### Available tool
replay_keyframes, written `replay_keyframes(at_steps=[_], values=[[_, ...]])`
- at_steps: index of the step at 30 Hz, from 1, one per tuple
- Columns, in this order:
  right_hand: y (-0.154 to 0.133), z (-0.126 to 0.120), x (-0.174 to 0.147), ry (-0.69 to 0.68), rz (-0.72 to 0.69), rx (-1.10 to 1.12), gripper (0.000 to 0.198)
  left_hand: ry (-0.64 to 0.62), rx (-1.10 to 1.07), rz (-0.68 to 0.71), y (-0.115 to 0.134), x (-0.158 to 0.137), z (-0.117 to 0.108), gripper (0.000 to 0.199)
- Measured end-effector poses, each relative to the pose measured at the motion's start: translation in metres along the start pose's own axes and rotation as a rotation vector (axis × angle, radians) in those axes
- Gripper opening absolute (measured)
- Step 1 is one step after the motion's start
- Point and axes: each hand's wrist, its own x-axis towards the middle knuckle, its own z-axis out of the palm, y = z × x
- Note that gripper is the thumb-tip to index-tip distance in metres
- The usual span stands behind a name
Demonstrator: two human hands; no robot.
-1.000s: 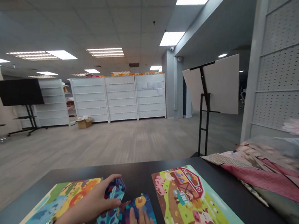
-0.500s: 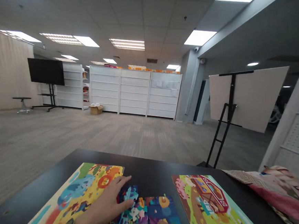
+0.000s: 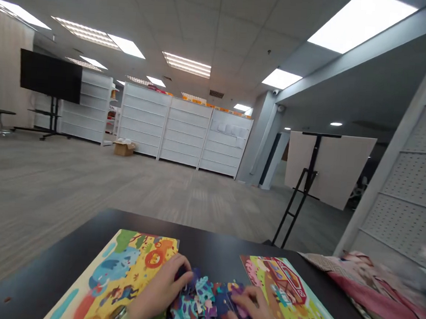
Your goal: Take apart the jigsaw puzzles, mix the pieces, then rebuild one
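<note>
A heap of glossy blue, teal and purple cardboard jigsaw pieces (image 3: 201, 305) lies at bottom centre, between two picture boards; its near side is cut off by the lower edge of view, and many pieces overlap, so their pictures are hard to make out. The person's left hand (image 3: 165, 282) curves around the heap's left side, thumb and forefinger beside a dark patch; whether they pinch a piece cannot be told. The right hand (image 3: 255, 311) is over the heap's right side, fingers bent and somewhat apart, slightly blurred; its grip cannot be told either. On the left wrist is a watch-like band (image 3: 121, 314)

Left of the heap, a yellow safari board (image 3: 113, 274) shows a lion and a blue elephant, partly covered by the left arm. Right of it, a green farm board (image 3: 294, 291) with a red barn is partly covered by the right hand. Both run out of view below

All this sits on a matte black table (image 3: 60, 265), whose dark surface shows between the boards, to the far edge and broadly at left. At right, a crumpled pink patterned cloth (image 3: 367, 292) crowds the edge. Beyond, grey carpet (image 3: 140, 186) stretches to white shelving (image 3: 185, 133), where pale sheets (image 3: 232, 130) are too small to read
</note>
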Motion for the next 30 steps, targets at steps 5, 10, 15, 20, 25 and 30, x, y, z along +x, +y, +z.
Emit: replay_keyframes(at_steps=[5,10,15,20,25,30], values=[[-0.04,0.012,0.049,-0.206,-0.105,0.222,0.031,-0.126,0.043,-0.015,0.007,-0.011,-0.017,0.06],[-0.046,0.032,0.062,-0.663,-0.3,0.183,0.067,-0.398,0.356,-0.131,0.009,-0.025,-0.025,0.111],[-0.039,0.032,0.06,-0.58,-0.251,0.144,0.06,-0.34,0.291,-0.103,0.005,-0.02,-0.021,0.102],[-0.026,0.038,0.07,-0.437,-0.08,0.103,0.042,-0.192,0.239,-0.056,-0.014,0.001,-0.004,0.071],[-0.002,0.03,0.081,-0.304,0.021,0.088,0.041,-0.074,0.321,0.045,-0.012,0.025,0.015,0.057],[0.006,0.013,0.046,-0.307,0.08,-0.059,0.036,-0.055,0.377,0.137,0.027,0.008,0.025,0.042]])
